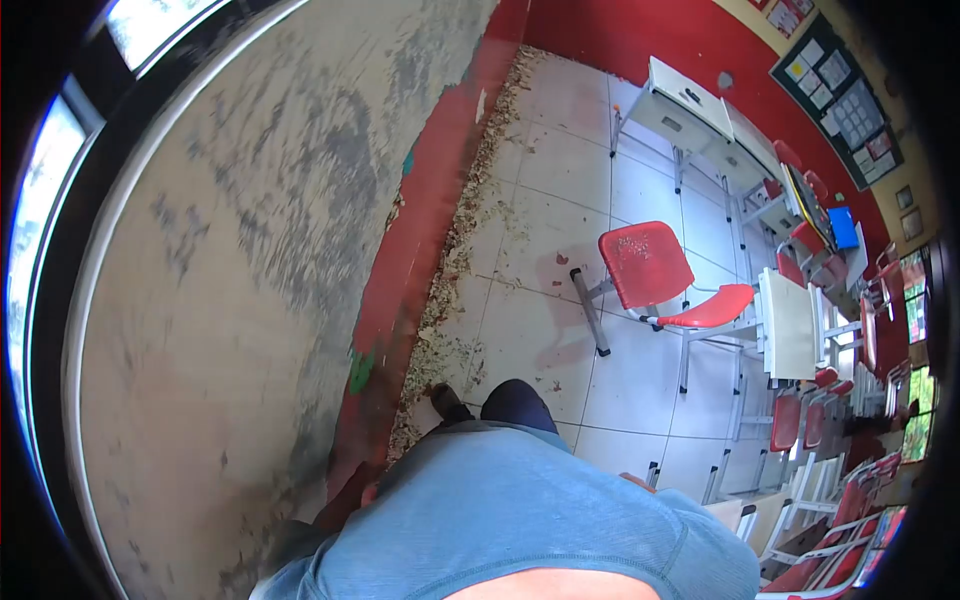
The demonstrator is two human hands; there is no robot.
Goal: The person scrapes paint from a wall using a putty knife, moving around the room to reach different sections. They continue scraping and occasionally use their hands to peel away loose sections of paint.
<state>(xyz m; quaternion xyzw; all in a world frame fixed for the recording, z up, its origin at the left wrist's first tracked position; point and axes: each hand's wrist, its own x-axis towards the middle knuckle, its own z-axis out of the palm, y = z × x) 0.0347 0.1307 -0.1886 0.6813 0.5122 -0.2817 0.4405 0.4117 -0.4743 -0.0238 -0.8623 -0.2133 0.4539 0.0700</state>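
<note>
Most of my left hand is hidden behind my blue shirt; a small part shows low beside the wall, and its fingers cannot be made out. Only a sliver of my right hand appears at the shirt's other edge, above the tiled floor. Whether either one holds anything is hidden. Bare, stained plaster covers much of the wall, with a strip of peeling red paint along its lower part. Flakes of debris lie along the wall's foot, around my shoe.
A red chair stands on the white tiles ahead to the right. White desks and more red chairs fill the right side. A notice board hangs on the far red wall. Windows border the left.
</note>
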